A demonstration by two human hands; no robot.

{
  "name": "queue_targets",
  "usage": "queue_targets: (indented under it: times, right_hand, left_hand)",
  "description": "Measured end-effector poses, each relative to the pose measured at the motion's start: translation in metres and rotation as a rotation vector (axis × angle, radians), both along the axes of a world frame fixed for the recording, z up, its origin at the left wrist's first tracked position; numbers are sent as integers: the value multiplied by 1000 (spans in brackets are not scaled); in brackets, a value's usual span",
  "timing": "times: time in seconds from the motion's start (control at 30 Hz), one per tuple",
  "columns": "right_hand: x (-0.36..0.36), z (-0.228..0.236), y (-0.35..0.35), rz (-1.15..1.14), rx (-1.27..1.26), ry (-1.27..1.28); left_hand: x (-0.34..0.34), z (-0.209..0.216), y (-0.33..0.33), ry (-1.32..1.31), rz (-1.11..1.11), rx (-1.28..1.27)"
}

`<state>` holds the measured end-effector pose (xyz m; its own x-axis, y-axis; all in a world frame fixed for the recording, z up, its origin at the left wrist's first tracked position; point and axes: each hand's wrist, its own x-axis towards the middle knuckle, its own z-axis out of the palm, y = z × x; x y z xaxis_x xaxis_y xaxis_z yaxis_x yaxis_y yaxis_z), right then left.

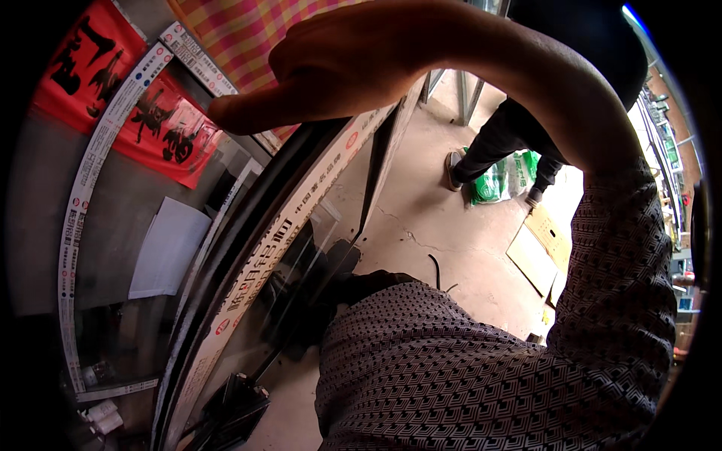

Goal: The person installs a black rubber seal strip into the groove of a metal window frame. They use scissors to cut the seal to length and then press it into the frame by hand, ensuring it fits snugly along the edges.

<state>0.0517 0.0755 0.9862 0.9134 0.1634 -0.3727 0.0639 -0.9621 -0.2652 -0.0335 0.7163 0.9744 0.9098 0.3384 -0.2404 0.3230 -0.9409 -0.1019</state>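
Observation:
My right arm (pixel 526 68), in a patterned dark sleeve, arches in from the right across the top of the head view. My right hand (pixel 346 64) is above the upper end of a metal window frame (pixel 263 259) covered in pale printed film. One finger stretches out to the left past the frame's dark edge; the other fingers are mostly hidden. Whether the hand touches the frame I cannot tell. Left of it stands another frame (pixel 83 195) with similar film, near a red banner (pixel 171 135) with black brushwork. My left hand is not in view.
A pink and yellow checked cloth (pixel 233 34) lies behind the hand. A person in dark trousers (pixel 500 135) stands by a green and white sack (pixel 500 179). Flat cardboard (pixel 535 255) lies on the cracked floor. A white sheet (pixel 167 248) is seen near the left frame.

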Motion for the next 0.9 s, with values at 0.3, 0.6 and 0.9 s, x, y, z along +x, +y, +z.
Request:
queue_targets:
  times: [0.3, 0.6, 0.9]
  right_hand:
    - [12, -12, -21, -20, -63, 57]
    - [11, -12, 1, -139, -98, -86]
    - [27, -39, -21, -48, -23, -256]
  left_hand:
    - [5, -1, -50, -257, -200, -192]
    - [44, -18, -144, -572, -774, -245]
    - [7, -148, -326, -677, -697, -1233]
